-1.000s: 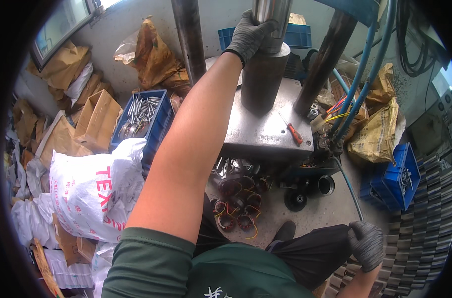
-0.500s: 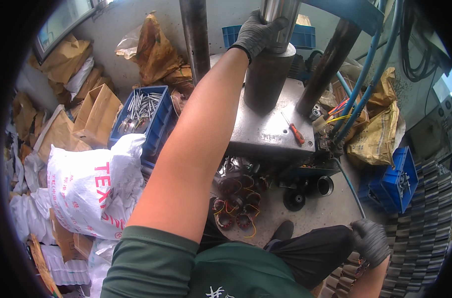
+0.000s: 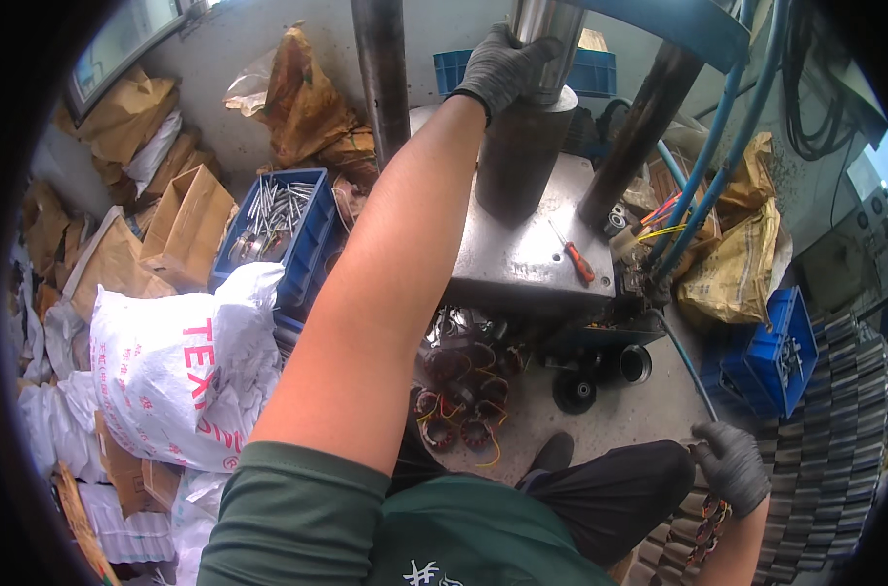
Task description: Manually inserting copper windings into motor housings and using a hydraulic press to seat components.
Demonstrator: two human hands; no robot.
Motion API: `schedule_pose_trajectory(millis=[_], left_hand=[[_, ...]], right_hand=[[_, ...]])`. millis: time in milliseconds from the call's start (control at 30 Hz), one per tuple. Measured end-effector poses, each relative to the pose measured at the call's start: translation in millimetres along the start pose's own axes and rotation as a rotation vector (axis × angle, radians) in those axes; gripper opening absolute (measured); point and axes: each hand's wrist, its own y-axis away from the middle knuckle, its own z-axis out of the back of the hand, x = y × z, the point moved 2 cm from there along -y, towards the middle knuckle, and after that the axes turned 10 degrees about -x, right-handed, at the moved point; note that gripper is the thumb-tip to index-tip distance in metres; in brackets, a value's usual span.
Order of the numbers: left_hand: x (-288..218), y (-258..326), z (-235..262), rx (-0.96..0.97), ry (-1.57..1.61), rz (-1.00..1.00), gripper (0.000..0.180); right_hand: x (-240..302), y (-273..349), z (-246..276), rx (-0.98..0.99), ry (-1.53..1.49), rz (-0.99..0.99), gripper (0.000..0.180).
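Note:
My left hand point(image 3: 507, 70), in a grey glove, reaches up and wraps round a shiny metal cylinder point(image 3: 555, 66). Its thumb lies across the front; the other fingertips are hidden behind. The cylinder stands upright on a thicker dark steel post point(image 3: 520, 161) on the metal press table point(image 3: 488, 252). A screwdriver point(image 3: 578, 262) with a red handle lies on that table. Beside my right knee is my right hand point(image 3: 734, 469), also gloved, with thumb and forefinger apart and nothing seen in it. A bundle of dark and reddish strands point(image 3: 709, 529) shows by that wrist.
Dark steel columns point(image 3: 383, 83) flank the post. Wound motor stators point(image 3: 454, 400) with loose wires and black round housings point(image 3: 575, 393) lie on the floor. Blue crates point(image 3: 302, 230) hold metal shafts. A white sack point(image 3: 165, 366) lies left; stacked metal parts point(image 3: 829, 439) stand right. Blue hoses point(image 3: 737, 156) hang right.
My right hand has shifted slightly and its thumb and forefinger show farther apart. My left hand keeps its hold on the cylinder. The whole view has moved a little.

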Motion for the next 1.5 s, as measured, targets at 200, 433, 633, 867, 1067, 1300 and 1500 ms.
schedule_pose_trajectory(millis=[200,433,633,867,1067,1300,1500], left_hand=[[3.6,0.0,-0.4,-0.015,0.007,-0.029,0.081],[4.7,-0.7,-0.1,0.005,-0.037,0.007,0.081],[3.4,1.1,1.5,0.011,0.003,0.005,0.080],[7.6,-1.6,0.4,0.008,-0.014,0.003,0.077],[6.2,-1.3,-0.8,0.006,-0.038,0.001,0.075],[8.5,-3.5,-0.9,0.013,-0.045,0.003,0.077],[8.3,-1.8,1.3,0.001,-0.051,0.004,0.077]], right_hand=[[2.7,-1.2,1.2,-0.101,-0.097,-0.016,0.028],[1.9,-1.2,2.2,-0.142,-0.113,-0.019,0.027],[7.3,-3.7,3.8,-0.084,-0.168,-0.061,0.026],[8.2,-2.2,4.9,-0.109,-0.134,-0.018,0.027],[0.8,-2.9,2.1,0.077,-0.027,0.048,0.028],[13.5,-5.7,9.2,-0.102,-0.311,-0.154,0.024],[-1.4,-6.3,3.4,0.038,-0.197,-0.144,0.026]])
